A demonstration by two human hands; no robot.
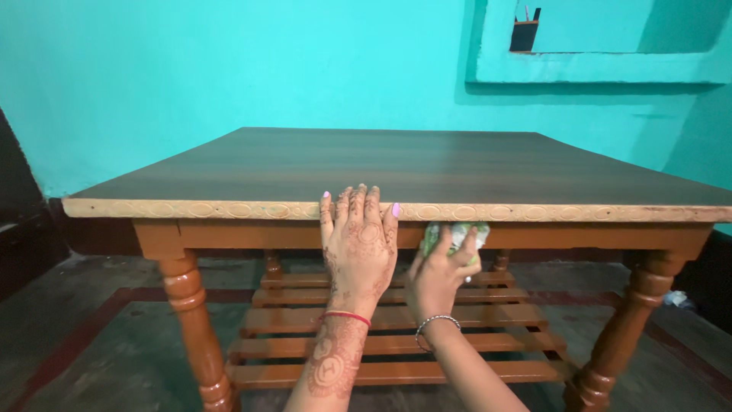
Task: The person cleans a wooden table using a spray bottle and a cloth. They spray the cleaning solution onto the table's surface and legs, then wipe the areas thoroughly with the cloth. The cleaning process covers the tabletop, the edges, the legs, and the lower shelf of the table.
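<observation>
A wooden table point(229, 172) with a dark top and a carved pale edge band fills the view. My left hand point(358, 244), patterned with henna and wearing a red thread at the wrist, lies flat with its fingers hooked over the table's front edge. Just to its right, my right hand point(438, 278), with a beaded bracelet, grips a crumpled green and white cloth point(456, 233) and presses it against the orange-brown apron under the edge.
Turned orange-brown legs point(191, 320) stand at the corners, with a slatted shelf point(396, 317) below the top. A turquoise wall sits behind, with a niche point(595, 65) at the upper right holding a small dark container. The floor is bare concrete.
</observation>
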